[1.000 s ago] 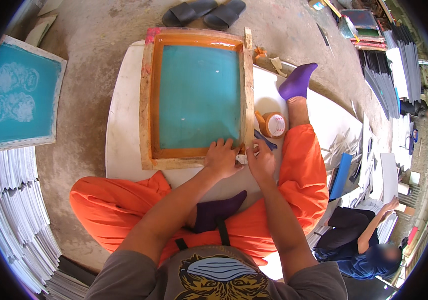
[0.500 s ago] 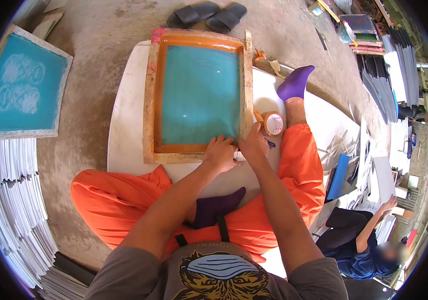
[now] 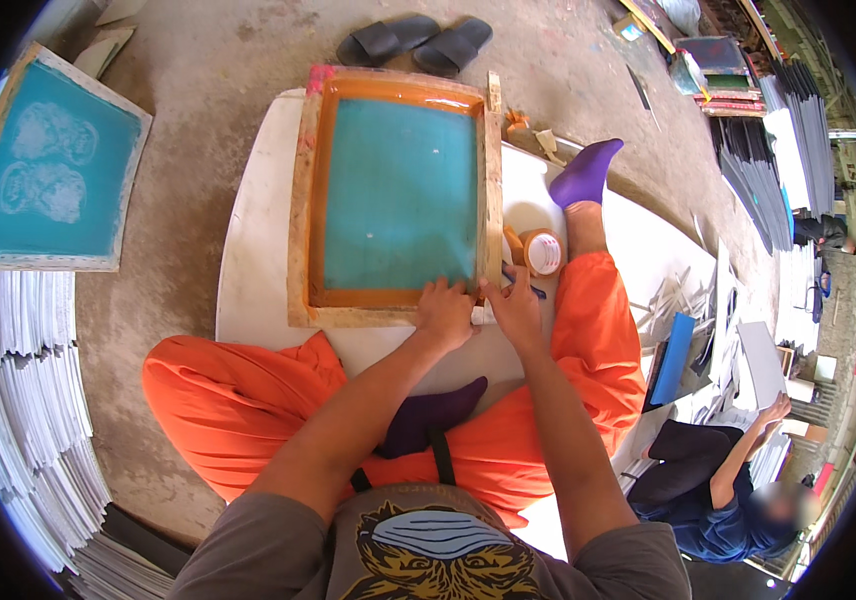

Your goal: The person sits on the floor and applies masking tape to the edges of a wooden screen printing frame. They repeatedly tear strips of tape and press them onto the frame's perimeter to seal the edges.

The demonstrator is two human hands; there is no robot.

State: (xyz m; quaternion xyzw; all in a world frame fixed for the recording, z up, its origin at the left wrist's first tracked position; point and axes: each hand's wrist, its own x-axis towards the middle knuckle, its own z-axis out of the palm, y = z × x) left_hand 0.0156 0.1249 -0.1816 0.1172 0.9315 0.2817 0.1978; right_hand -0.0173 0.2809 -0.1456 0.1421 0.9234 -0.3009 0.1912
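Note:
A wooden screen printing frame (image 3: pixel 300 220) with teal mesh and brown tape around its inner edges lies on a white board (image 3: pixel 253 230) in front of me. At its near right corner, my left hand (image 3: pixel 446 314) is closed over the near rail, fingertips at the mesh edge. Beside it, my right hand (image 3: pixel 515 312) has thumb and forefinger closed at the same corner; what they pinch is too small to make out. A slim dark blue tool (image 3: pixel 538 293) shows partly from under the right hand. Just beyond stands a roll of brown tape (image 3: pixel 543 253).
Another teal screen (image 3: pixel 58 165) with pale printed shapes leans at the left above stacked sheets (image 3: pixel 23 400). Black slides (image 3: pixel 413 42) lie on the floor beyond the board. At right, a person (image 3: pixel 728 490) handles a grey panel (image 3: pixel 763 365) near paper scraps and a blue strip (image 3: pixel 673 358).
My right hand has shifted slightly nearer to me along the frame's corner, showing more of the dark blue tool. My left hand stays on the near rail. The view has tilted a little.

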